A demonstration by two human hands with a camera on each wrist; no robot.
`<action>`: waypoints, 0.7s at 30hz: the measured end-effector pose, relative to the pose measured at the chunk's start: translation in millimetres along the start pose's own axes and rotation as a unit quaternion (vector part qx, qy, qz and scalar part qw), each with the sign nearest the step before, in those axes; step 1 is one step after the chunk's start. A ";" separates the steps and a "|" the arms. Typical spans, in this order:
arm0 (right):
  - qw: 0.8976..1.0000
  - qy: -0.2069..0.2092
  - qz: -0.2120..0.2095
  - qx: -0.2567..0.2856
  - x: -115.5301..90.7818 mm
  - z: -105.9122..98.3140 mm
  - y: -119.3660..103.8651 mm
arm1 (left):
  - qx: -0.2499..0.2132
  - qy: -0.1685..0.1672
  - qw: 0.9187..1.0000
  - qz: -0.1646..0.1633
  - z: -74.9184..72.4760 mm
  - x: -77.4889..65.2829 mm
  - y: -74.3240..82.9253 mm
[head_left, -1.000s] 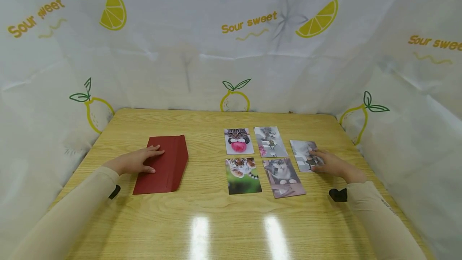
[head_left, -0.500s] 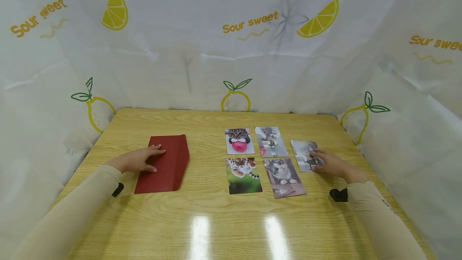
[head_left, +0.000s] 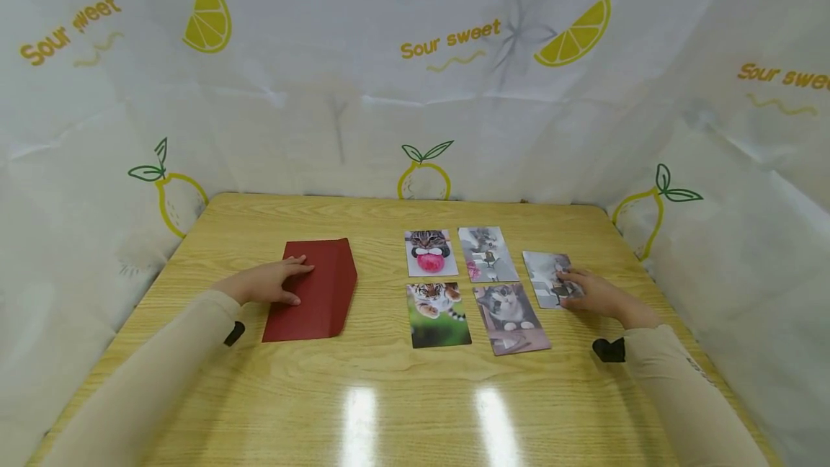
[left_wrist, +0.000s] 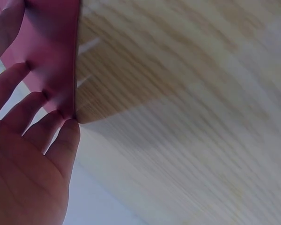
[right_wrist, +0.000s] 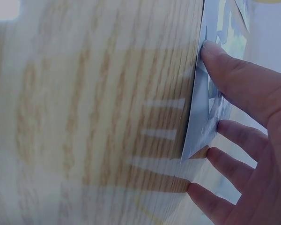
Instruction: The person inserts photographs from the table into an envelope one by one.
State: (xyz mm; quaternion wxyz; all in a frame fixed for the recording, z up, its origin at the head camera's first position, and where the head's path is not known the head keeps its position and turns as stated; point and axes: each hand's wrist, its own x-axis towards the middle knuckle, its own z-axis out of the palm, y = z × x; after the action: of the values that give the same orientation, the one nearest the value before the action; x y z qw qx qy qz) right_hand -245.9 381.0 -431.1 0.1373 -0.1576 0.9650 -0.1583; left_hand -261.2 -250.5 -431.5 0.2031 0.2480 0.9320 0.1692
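Observation:
A red envelope [head_left: 305, 301] with its flap toward the right lies flat at the left of the table. My left hand [head_left: 272, 282] rests its fingertips on the envelope, fingers spread; the left wrist view shows the tips pressing on the red paper [left_wrist: 51, 56]. On the right, a grey picture card [head_left: 545, 279] lies flat, and my right hand [head_left: 598, 297] touches its right side. In the right wrist view the thumb lies on the card [right_wrist: 203, 112], with the lower fingertips at its edge and on the wood.
Between the hands lie a cat card with a pink ball [head_left: 431, 254], a tiger card [head_left: 439, 314], a pale grey card [head_left: 488, 254] and a grey cat card [head_left: 512, 318]. A white lemon-print sheet [head_left: 337, 143] hangs behind the wooden table [head_left: 389, 409].
My left hand and the red envelope under it have slid to the right across the table. The right hand and the cards stay where they were.

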 end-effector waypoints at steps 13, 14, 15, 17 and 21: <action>1.000 0.003 -0.006 -0.003 -0.1 0.3 0.2 | 0.021 -0.017 1.000 0.004 3.8 37.2 39.1; 1.000 0.004 -0.006 -0.004 0.0 0.4 0.7 | 0.021 -0.018 1.000 0.002 3.8 38.6 42.0; 1.000 0.005 -0.005 -0.002 0.2 0.6 1.2 | 0.022 -0.019 1.000 0.001 3.6 39.9 45.3; 1.000 0.005 -0.004 0.000 0.5 0.8 1.8 | 0.025 -0.019 1.000 0.002 4.1 43.0 50.0; 1.000 0.006 -0.007 0.003 0.9 1.3 2.1 | 0.032 -0.020 0.999 0.003 5.9 48.4 57.0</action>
State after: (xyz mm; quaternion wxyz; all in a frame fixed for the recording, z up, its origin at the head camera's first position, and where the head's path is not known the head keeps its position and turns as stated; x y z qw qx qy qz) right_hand -246.8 382.2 -433.2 0.1311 -0.1630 0.9642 -0.1627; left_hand -274.5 -176.7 -427.1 0.2127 0.2602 0.9321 0.1347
